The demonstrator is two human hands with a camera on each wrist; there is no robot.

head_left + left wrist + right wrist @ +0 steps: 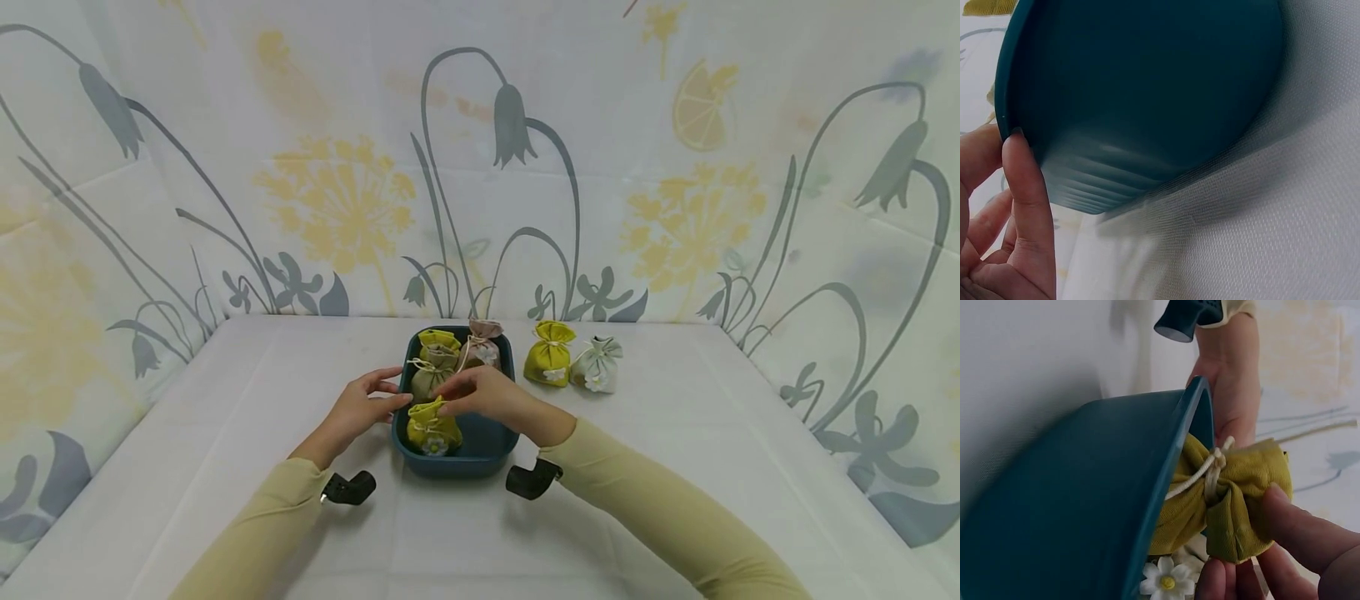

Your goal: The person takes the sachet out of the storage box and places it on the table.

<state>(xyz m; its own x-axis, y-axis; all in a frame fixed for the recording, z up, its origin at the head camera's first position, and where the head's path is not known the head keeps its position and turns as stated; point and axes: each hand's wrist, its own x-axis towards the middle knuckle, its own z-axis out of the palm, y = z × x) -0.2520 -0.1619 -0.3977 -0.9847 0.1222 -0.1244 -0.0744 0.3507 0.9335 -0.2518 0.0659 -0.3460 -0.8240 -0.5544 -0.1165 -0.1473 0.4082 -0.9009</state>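
Observation:
A dark teal plastic bin [457,468] stands on the table, with drawstring pouches inside. My right hand [487,397] pinches the gathered top of a yellow pouch [1235,506] between thumb and fingers. That pouch sits in the bin's front left corner, a white flower on its front. At the left side, my left hand [360,412] holds the bin's rim, its thumb and a finger at the edge [1001,115]. Behind the gripped pouch are an olive pouch [429,379] and another yellow pouch [442,337]. A pinkish-brown pouch [483,346] leans in the back right corner.
Right of the bin, a yellow pouch [547,358] and a pale green pouch [597,367] stand side by side on the white tabletop [675,433]. A flower-printed cloth [637,192] hangs behind. Black wrist cameras [534,479] sit low near the bin's front.

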